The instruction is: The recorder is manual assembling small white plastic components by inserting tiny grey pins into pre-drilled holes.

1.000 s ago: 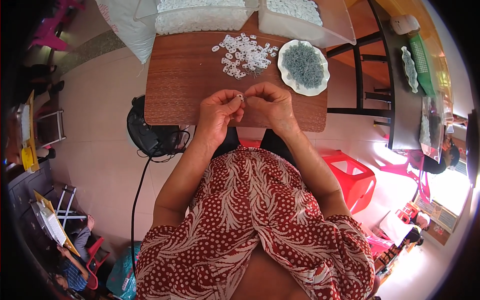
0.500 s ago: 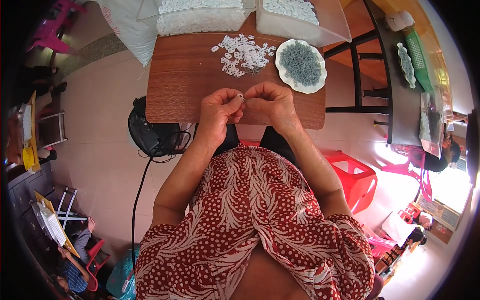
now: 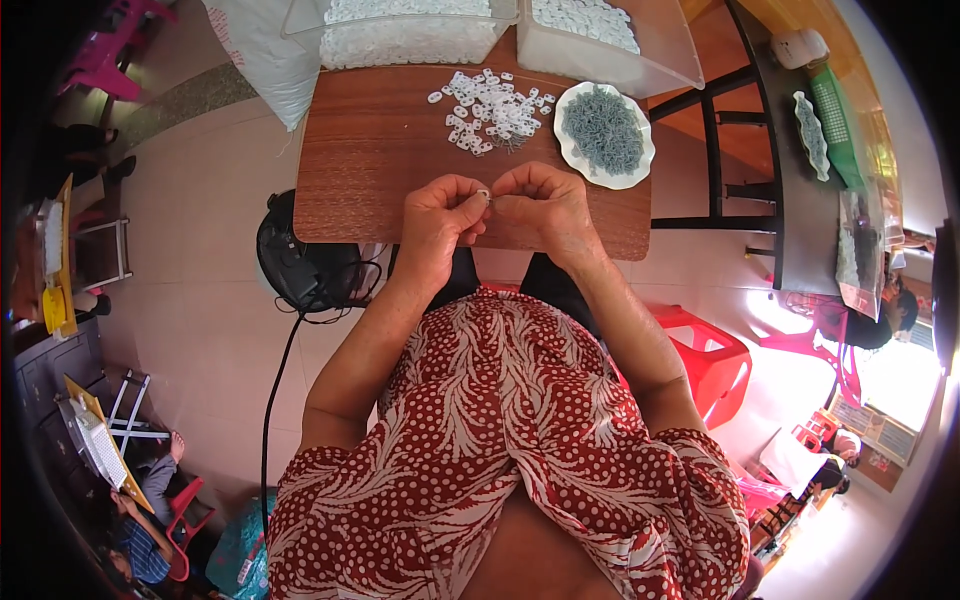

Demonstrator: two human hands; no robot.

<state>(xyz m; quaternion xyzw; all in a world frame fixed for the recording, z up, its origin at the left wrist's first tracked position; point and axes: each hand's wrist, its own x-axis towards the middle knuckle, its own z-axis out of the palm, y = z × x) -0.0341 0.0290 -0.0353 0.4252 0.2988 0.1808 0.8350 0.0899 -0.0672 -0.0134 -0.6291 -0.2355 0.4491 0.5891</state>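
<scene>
My left hand (image 3: pixel 440 215) and right hand (image 3: pixel 545 205) pinch one tiny white piece (image 3: pixel 484 196) between closed fingertips above the table's (image 3: pixel 370 160) near edge, as they did a second ago, with one loose pile (image 3: pixel 490 108), one plate (image 3: pixel 605 134) and two tubs (image 3: pixel 415 30) beyond.

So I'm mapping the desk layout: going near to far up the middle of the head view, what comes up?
Left hand and right hand pinching a small white piece → pile of white pieces → clear bins.
</scene>
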